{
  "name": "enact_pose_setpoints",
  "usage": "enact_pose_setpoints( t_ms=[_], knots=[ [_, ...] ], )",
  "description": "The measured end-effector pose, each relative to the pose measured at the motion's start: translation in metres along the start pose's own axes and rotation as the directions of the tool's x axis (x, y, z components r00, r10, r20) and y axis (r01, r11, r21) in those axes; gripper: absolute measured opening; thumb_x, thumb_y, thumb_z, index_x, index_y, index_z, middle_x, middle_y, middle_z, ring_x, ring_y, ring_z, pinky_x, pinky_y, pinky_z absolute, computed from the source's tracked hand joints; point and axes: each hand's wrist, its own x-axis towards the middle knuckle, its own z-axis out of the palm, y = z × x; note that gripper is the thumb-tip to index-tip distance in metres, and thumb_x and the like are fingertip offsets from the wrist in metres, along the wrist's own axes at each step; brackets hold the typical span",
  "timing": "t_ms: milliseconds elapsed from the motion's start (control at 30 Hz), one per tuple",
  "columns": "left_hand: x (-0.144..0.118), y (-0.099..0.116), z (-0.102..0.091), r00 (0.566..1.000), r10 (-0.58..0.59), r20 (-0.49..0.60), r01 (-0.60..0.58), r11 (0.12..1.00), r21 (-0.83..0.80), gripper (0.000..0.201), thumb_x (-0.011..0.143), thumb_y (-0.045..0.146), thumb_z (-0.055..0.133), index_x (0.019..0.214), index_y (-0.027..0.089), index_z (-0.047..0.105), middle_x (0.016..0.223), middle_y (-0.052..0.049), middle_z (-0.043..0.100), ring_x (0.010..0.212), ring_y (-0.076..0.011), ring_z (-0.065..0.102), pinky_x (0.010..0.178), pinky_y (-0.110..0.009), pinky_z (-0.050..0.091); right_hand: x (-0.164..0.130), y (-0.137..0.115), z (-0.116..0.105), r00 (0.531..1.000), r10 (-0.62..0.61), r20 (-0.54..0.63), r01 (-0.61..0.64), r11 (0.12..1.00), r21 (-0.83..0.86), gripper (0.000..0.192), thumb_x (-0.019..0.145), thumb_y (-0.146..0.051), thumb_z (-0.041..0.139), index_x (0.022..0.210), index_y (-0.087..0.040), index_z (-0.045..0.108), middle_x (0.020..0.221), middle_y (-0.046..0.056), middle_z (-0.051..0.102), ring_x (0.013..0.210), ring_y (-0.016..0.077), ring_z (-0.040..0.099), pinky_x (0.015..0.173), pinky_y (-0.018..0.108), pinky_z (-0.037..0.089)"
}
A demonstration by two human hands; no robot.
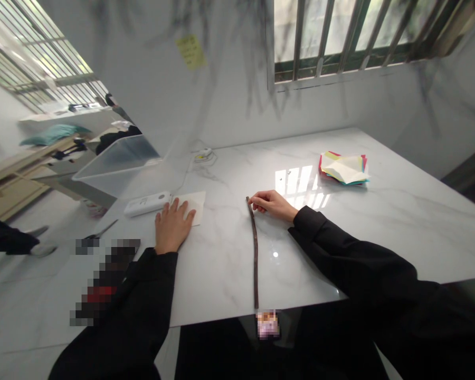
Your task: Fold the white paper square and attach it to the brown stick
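The stick (255, 258) lies on the table (221, 253), near the centre of the scene, with its length running from near to far. It is long, slender and dark brown, with a slight bend toward its far end. Its near end lies at the near edge of the table. The surface appears matt and bark-like, with faint uneven marks along the shaft.

The right hand (275, 205) is at the far end of the stick. Its fingers are curled, and thumb and fingertips appear to pinch the stick from the right side; the exact contact is too small to confirm. The left hand (173, 227) is released: palm down, fingers extended and slightly spread, over a pale, flat sheet (198, 207) with straight edges. Just beside these fingers, to the left, is a white device (147, 204), an elongated box with rounded corners and a smooth casing.

The table has a glossy white, marble-patterned top with grey veining and bright window reflections. On the far right rests a loose paper stack (344, 168) in cream, yellow, red and blue, its top sheet creased. On the far left stands a bin (119, 161) of translucent plastic, with thin walls and an open top.
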Motion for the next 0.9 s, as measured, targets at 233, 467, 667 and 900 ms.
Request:
enact_pose_setpoints(
  t_ms=[233, 467, 667, 900],
  knots=[
    [0.011, -0.008, 0.014, 0.996, 0.044, 0.083, -0.034, 0.993, -0.114, 0.063, 0.105, 0.036, 0.024, 0.157, 0.008, 0.047, 0.168, -0.017, 0.04, 0.156, -0.0332, 0.036, 0.127, -0.05, 0.03, 0.0, 0.001, 0.001, 1.0, -0.023, 0.005, 0.023, 0.999, -0.037, 0.035, 0.093, -0.05, 0.066, 0.094, -0.016, 0.076, 0.078, 0.004, 0.071, 0.065, 0.0123, 0.057, 0.06, 0.026, 0.045],
    [0.007, 0.013, -0.004, 0.987, 0.096, -0.126, -0.114, 0.983, -0.145, 0.057, 0.103, 0.034, 0.032, 0.148, 0.01, 0.057, 0.159, -0.016, 0.053, 0.151, -0.0295, 0.042, 0.129, -0.047, 0.025, 0.001, 0.002, 0.001, 1.0, -0.023, 0.006, 0.023, 0.996, -0.081, 0.035, 0.094, -0.048, 0.063, 0.094, -0.015, 0.076, 0.079, 0.005, 0.072, 0.066, 0.0125, 0.058, 0.061, 0.026, 0.046],
    [0.014, 0.099, -0.032, 0.913, 0.213, -0.348, -0.332, 0.884, -0.329, 0.037, 0.096, 0.03, 0.049, 0.122, 0.018, 0.073, 0.131, -0.011, 0.07, 0.126, -0.0275, 0.059, 0.116, -0.04, 0.039, -0.005, -0.001, 0.007, 0.998, -0.063, 0.001, 0.062, 0.981, -0.186, 0.034, 0.098, -0.045, 0.058, 0.094, -0.016, 0.076, 0.079, 0.004, 0.072, 0.066, 0.0133, 0.059, 0.063, 0.027, 0.045],
    [0.012, 0.146, -0.011, 0.926, 0.013, -0.376, -0.243, 0.784, -0.571, 0.018, 0.089, 0.025, 0.057, 0.083, 0.021, 0.073, 0.059, 0.001, 0.053, 0.064, -0.0183, 0.055, 0.069, -0.03, 0.039, -0.009, -0.023, -0.027, 0.862, -0.416, -0.289, 0.109, 0.71, -0.696, 0.026, 0.102, -0.036, 0.057, 0.091, -0.021, 0.075, 0.091, 0.008, 0.073, 0.081, 0.0209, 0.062, 0.086, 0.036, 0.048]
  ],
)
